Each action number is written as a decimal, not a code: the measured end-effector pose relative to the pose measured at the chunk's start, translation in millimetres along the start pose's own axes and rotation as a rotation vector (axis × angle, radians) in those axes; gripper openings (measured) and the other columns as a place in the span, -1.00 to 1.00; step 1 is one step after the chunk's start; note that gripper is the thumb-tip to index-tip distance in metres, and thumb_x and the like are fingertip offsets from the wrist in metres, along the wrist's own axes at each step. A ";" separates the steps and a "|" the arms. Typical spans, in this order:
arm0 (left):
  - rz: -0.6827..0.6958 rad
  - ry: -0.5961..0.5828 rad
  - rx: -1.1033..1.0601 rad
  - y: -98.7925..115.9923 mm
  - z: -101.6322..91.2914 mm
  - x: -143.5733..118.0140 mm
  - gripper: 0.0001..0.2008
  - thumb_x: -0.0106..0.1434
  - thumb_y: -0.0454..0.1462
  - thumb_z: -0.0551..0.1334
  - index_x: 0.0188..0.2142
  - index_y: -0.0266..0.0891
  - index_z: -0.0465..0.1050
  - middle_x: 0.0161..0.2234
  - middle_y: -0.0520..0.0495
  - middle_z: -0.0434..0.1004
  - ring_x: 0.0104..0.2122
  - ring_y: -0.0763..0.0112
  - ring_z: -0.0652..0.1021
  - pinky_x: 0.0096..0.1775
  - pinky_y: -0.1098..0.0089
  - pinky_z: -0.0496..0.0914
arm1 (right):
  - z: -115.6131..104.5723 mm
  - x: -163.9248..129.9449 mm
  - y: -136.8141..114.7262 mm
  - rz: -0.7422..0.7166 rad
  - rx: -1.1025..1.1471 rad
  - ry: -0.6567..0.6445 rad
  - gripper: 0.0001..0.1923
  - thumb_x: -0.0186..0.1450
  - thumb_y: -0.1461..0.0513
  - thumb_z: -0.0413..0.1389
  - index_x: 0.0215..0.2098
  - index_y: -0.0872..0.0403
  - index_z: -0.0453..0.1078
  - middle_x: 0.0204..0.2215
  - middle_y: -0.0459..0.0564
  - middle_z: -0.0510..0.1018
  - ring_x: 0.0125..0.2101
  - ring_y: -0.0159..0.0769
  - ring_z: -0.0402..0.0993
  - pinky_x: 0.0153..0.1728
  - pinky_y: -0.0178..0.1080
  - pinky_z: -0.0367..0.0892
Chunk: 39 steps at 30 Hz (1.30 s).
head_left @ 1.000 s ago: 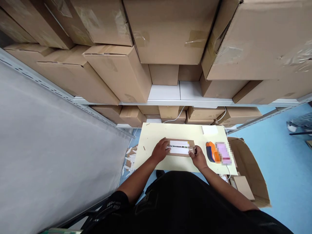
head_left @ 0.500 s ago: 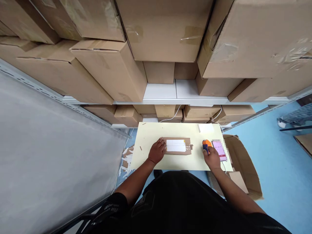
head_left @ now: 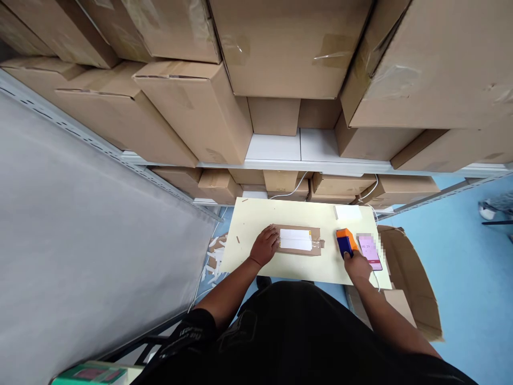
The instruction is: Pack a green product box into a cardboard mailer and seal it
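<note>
A flat brown cardboard piece [head_left: 316, 247] with two white strips [head_left: 295, 240] on it lies in the middle of a pale yellow table [head_left: 252, 219]. My left hand [head_left: 265, 245] rests flat on its left end. My right hand [head_left: 357, 263] grips an orange and blue tape dispenser [head_left: 344, 241] to the right of the cardboard. A phone with a pink screen [head_left: 370, 251] lies right beside the dispenser.
A white pad [head_left: 348, 212] sits at the table's far right corner. An open cardboard box [head_left: 414, 286] stands on the blue floor to the right. Paper scraps [head_left: 212, 259] lie on the floor at the left. Shelves stacked with cardboard boxes [head_left: 192, 115] rise behind the table.
My right hand left the right end of the cardboard, moved right and closed on the tape dispenser. My left hand stayed on the cardboard's left end.
</note>
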<state>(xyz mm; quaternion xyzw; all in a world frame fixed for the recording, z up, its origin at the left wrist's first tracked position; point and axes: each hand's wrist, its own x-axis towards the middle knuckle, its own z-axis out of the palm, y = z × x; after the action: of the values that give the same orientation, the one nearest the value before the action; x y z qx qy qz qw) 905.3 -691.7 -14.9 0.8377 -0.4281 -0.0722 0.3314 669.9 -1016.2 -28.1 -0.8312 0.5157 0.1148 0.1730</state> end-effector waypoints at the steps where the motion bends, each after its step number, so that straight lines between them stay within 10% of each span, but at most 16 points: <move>1: 0.004 0.005 -0.006 -0.8 0.7 -0.2 -0.68 0.49 -0.25 0.11 0.12 -0.19 0.53 0.22 -0.18 0.51 0.39 0.12 0.31 0.42 -0.12 0.22 | -8.0 -1.6 -0.9 -0.022 0.100 0.015 -0.63 0.38 0.03 0.01 -0.08 0.09 0.49 -0.25 0.22 0.64 -0.18 0.07 0.58 -0.16 -0.03 0.37; 10: 0.105 0.148 -0.032 -7.7 9.5 -1.1 -0.74 0.46 -0.29 0.16 0.06 -0.23 0.55 0.15 -0.22 0.54 0.34 0.10 0.36 0.36 -0.07 0.33 | -86.0 -23.1 -78.8 -0.382 0.698 -0.110 -0.50 0.27 -0.22 0.16 -0.39 0.02 0.40 -0.54 -0.10 0.48 -0.46 -0.23 0.38 -0.44 -0.26 0.22; 18: -0.026 0.138 -0.157 -1.8 10.4 -1.0 -0.75 0.39 -0.31 0.22 0.01 -0.21 0.59 0.17 -0.23 0.52 0.29 0.08 0.39 0.33 -0.06 0.34 | -66.9 -23.9 -159.2 -0.646 0.478 -0.359 -0.42 0.16 -0.30 0.20 -0.54 -0.01 0.25 -0.62 -0.19 0.31 -0.53 -0.33 0.25 -0.49 -0.30 0.11; 27: -0.403 0.087 -0.476 23.0 -25.8 18.3 -0.81 0.35 -0.24 0.22 -0.17 -0.19 0.62 0.00 -0.14 0.64 0.07 0.16 0.57 0.16 0.16 0.45 | -66.9 -20.2 -160.6 -0.708 0.348 -0.356 -0.42 0.17 -0.30 0.15 -0.55 -0.02 0.22 -0.63 -0.19 0.30 -0.53 -0.33 0.26 -0.50 -0.29 0.11; 32: -0.738 -0.220 -0.962 38.0 -37.9 42.9 -0.60 0.35 -0.03 0.27 0.03 -0.23 0.54 -0.20 -0.11 0.66 -0.32 0.32 0.63 -0.32 0.37 0.50 | -62.3 -17.6 -156.0 -0.724 0.362 -0.365 -0.42 0.17 -0.29 0.18 -0.54 -0.01 0.24 -0.61 -0.18 0.33 -0.53 -0.33 0.28 -0.49 -0.30 0.13; 39: -0.759 -0.200 -1.095 35.3 -29.2 49.8 -0.72 0.23 -0.12 0.41 -0.18 -0.29 0.60 -0.41 -0.03 0.60 -0.48 0.51 0.50 -0.31 0.45 0.43 | -58.3 -13.0 -152.9 -0.736 0.369 -0.375 -0.46 0.19 -0.26 0.19 -0.52 -0.01 0.29 -0.58 -0.16 0.39 -0.49 -0.31 0.32 -0.47 -0.30 0.16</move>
<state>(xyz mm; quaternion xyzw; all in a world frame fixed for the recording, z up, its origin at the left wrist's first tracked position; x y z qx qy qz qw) 924.5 -730.0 37.4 0.6306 -0.0345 -0.4674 0.6187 802.0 -966.8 55.9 -0.8793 0.1575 0.1004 0.4381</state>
